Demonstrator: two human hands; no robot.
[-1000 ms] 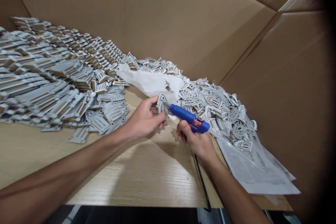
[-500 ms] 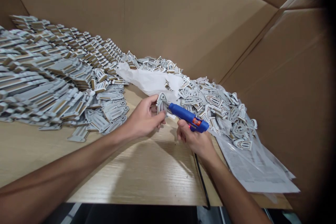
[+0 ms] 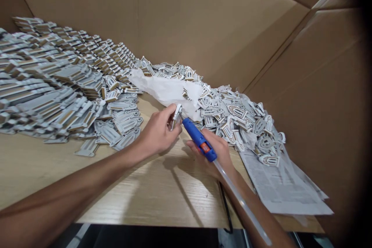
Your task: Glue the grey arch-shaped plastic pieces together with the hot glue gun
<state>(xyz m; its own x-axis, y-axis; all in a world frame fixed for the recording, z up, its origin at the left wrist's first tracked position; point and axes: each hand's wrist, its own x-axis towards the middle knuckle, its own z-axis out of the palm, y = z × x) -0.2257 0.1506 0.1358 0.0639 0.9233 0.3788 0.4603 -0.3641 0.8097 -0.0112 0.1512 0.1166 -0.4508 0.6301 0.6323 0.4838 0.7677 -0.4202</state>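
Pinched in my left hand (image 3: pixel 161 130) is a small white arch-shaped piece (image 3: pixel 176 115), turned nearly edge-on to me. My right hand (image 3: pixel 213 151) is closed round a blue hot glue gun (image 3: pixel 199 139) with an orange part showing in its side. The gun's nozzle points up and left, right at the piece; I cannot tell whether it touches. A long clear glue stick (image 3: pixel 242 203) sticks out of the gun's back end over my right forearm. A black cord (image 3: pixel 225 207) hangs below that hand.
Stacked white and gold-brown arch pieces (image 3: pixel 58 81) cover the left of the wooden table (image 3: pixel 139 197). A loose heap of similar pieces (image 3: pixel 232 116) lies at the right, beside white paper sheeting (image 3: pixel 165 89) and plastic-covered paper (image 3: pixel 287 190). Cardboard walls (image 3: pixel 186 19) rise behind.
The glue gun has swung round, so its back end now points down toward me and the clear stick shows. The arch piece has turned from facing me to nearly edge-on.
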